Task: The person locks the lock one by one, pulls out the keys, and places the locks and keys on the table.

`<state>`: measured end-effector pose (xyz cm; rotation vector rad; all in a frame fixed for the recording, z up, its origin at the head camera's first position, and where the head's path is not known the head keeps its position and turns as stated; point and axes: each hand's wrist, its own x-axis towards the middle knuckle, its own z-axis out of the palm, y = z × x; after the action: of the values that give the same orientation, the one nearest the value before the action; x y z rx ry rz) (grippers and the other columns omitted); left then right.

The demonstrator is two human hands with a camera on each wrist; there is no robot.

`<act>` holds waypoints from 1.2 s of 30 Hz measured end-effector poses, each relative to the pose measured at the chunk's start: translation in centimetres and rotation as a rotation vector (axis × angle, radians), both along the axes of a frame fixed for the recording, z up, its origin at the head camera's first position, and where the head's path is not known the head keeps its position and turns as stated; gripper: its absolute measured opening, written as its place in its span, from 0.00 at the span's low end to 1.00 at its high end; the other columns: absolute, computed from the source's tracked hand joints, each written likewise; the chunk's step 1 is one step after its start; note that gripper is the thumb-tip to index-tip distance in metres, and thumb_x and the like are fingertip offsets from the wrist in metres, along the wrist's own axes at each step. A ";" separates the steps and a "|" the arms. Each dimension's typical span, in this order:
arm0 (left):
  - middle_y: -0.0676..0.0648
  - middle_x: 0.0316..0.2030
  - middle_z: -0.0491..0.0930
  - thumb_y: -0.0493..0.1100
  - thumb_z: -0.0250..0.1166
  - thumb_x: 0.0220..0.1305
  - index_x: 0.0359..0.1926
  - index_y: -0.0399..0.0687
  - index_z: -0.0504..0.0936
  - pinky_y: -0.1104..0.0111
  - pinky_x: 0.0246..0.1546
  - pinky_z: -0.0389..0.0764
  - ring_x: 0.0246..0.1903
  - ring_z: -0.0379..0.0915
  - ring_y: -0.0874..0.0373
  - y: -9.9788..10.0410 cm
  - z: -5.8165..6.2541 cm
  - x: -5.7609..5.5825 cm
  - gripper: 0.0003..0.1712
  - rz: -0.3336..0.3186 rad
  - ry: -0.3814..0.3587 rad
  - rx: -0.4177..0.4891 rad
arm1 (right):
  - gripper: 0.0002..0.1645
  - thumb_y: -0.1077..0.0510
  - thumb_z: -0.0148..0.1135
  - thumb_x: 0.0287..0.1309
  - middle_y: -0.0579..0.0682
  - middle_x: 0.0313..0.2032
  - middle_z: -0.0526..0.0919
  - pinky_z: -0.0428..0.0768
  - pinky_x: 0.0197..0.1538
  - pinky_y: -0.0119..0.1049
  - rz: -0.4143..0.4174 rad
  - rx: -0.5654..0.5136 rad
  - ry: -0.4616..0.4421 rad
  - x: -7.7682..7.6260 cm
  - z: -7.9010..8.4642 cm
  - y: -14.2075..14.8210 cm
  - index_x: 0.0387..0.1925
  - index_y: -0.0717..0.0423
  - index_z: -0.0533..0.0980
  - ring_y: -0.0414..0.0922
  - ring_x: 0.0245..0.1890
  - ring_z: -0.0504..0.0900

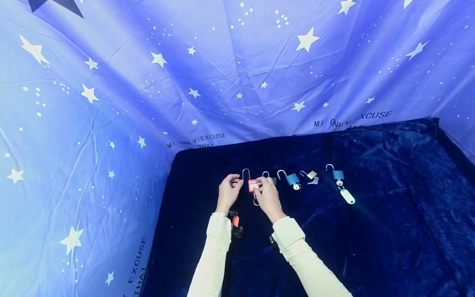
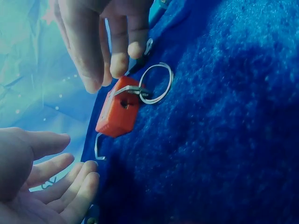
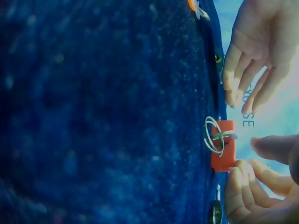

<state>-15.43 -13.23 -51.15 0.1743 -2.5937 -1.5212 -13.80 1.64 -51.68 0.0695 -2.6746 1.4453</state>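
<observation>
A red padlock (image 1: 253,185) with a pale label lies on the dark blue cloth, its long shackle (image 1: 246,173) swung out to the left. A key with a metal ring (image 2: 156,84) sits in its keyhole. My right hand (image 1: 268,197) is at the padlock's right end, fingertips right by the body, thumb apart from the fingers in the right wrist view. On the other side, my left hand (image 1: 228,193) hovers beside the shackle with fingers extended and nothing in them. A grey padlock (image 1: 273,180) is partly hidden behind the right hand.
To the right lie a blue padlock (image 1: 292,179), a brass padlock (image 1: 311,175) with keys, and another blue padlock (image 1: 338,175) with a pale tag (image 1: 347,196). An orange tag (image 1: 235,221) and a black object (image 1: 238,232) lie beside the left sleeve. Starry fabric (image 1: 237,74) hangs behind.
</observation>
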 end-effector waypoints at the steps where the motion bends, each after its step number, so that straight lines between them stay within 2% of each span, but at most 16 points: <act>1: 0.40 0.40 0.86 0.37 0.66 0.63 0.50 0.35 0.82 0.66 0.40 0.81 0.38 0.82 0.50 0.1 0.0 0.0 0.15 -0.003 -0.005 -0.001 | 0.16 0.64 0.66 0.59 0.56 0.41 0.77 0.80 0.45 0.46 -0.001 -0.004 -0.004 0.0 0.0 0.1 0.49 0.63 0.78 0.49 0.37 0.82; 9: 0.42 0.39 0.87 0.38 0.67 0.63 0.49 0.36 0.83 0.68 0.39 0.81 0.36 0.82 0.54 0.6 -0.2 0.2 0.15 -0.014 -0.024 -0.007 | 0.18 0.64 0.67 0.59 0.58 0.45 0.77 0.80 0.47 0.46 0.001 0.007 -0.033 -0.3 -0.3 0.3 0.52 0.63 0.77 0.50 0.38 0.82; 15: 0.42 0.37 0.87 0.39 0.68 0.62 0.49 0.36 0.83 0.69 0.38 0.81 0.34 0.83 0.55 1.0 -0.8 0.4 0.15 -0.040 -0.052 -0.003 | 0.20 0.63 0.68 0.59 0.60 0.46 0.79 0.80 0.48 0.48 0.014 0.010 -0.051 -0.2 -0.8 0.5 0.53 0.65 0.77 0.52 0.40 0.83; 22: 0.41 0.38 0.87 0.39 0.67 0.62 0.50 0.34 0.83 0.67 0.40 0.82 0.37 0.84 0.52 1.3 -1.0 0.4 0.17 -0.084 -0.098 -0.007 | 0.19 0.63 0.67 0.59 0.60 0.39 0.78 0.81 0.47 0.49 0.038 0.043 -0.029 -0.2 -1.1 0.7 0.51 0.69 0.79 0.53 0.38 0.85; 26: 0.39 0.39 0.87 0.39 0.68 0.61 0.50 0.33 0.83 0.67 0.40 0.82 0.37 0.83 0.51 1.5 -0.8 0.4 0.17 -0.114 -0.098 -0.011 | 0.21 0.62 0.67 0.60 0.59 0.38 0.78 0.80 0.47 0.49 0.048 0.063 -0.038 -0.1 -0.9 0.8 0.52 0.69 0.79 0.53 0.39 0.84; 36: 0.39 0.38 0.86 0.37 0.69 0.61 0.50 0.31 0.83 0.66 0.39 0.83 0.37 0.83 0.49 1.8 -0.7 0.4 0.18 -0.129 -0.074 -0.054 | 0.21 0.61 0.69 0.59 0.58 0.38 0.79 0.81 0.47 0.49 0.036 0.044 -0.039 -0.1 -0.9 0.9 0.53 0.66 0.80 0.53 0.40 0.85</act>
<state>-15.01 -11.38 -51.86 0.0597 -2.7503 -1.5099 -13.91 2.50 -52.60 0.0941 -2.7507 1.4117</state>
